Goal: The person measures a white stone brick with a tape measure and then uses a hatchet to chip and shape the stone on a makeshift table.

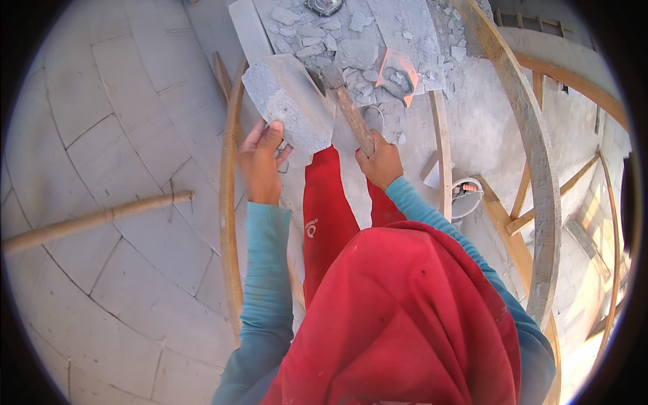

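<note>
My left hand point(262, 160) grips the lower edge of a grey block point(289, 101), holding it tilted on my red-trousered knee point(325, 196). My right hand point(381, 162) is closed around the wooden handle of a hammer point(349, 108). The hammer's dark metal head point(329, 75) sits against the block's upper right edge. Grey rubble chips point(317, 40) lie on the platform just beyond the block.
A curved grey block wall point(101, 169) fills the left, with a wooden pole point(94, 219) lying across it. Curved wooden ribs point(533, 148) arc on the right. An orange trowel point(398, 71) lies on the debris, and a small white bucket point(466, 196) stands by a timber strut.
</note>
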The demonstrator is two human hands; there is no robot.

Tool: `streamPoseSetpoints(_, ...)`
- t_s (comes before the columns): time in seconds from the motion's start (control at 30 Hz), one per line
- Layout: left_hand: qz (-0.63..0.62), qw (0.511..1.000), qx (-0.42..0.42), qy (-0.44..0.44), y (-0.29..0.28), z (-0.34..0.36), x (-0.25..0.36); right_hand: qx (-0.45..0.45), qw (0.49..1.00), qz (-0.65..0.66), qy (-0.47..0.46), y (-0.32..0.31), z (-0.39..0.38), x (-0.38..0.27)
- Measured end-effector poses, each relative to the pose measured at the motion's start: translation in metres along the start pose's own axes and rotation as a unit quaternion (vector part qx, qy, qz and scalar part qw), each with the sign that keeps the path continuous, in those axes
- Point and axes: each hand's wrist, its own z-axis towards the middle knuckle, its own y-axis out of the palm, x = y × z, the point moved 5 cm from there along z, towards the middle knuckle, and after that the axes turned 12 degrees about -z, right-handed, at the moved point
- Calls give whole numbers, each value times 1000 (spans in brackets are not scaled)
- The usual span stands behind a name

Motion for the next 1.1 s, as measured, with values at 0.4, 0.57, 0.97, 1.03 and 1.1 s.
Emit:
streamPoseSetpoints(0.4,-2,1000,19,-2,1,2,1,-41,999,-34,11,5,43,-6)
streamPoseSetpoints(0.57,-7,1000,26,-4,-6,-1,0,-18,996,82,-31,-52,39,-70)
streamPoseSetpoints(0.97,30,999,1,-26,-1,4,4,-40,998,-32,-29,-21,61,-40)
streamPoseSetpoints(1.03,38,999,0,-33,-5,2,3,-2,999,5,-41,-41,57,-61)
streamPoseSetpoints(1.1,40,999,10,-32,-6,3,2,27,996,79,-33,-56,56,-82)
